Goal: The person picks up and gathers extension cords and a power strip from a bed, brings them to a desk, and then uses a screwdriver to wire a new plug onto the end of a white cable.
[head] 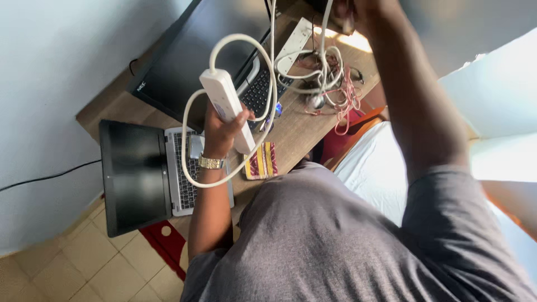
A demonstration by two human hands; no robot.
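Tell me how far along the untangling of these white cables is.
Partly done: the left hand holds a white power strip lifted off the desk, its cord looping free. The right hand grips cable at the top edge. Left: a knot of white and pink wires on the desk.

Two dark screens on a wooden desk

The open silver laptop's black rectangular screen [133, 176] stands at the desk's left end; just beside it, a larger black flat monitor screen [196, 53] stands tilted, both unlit against the pale wall.
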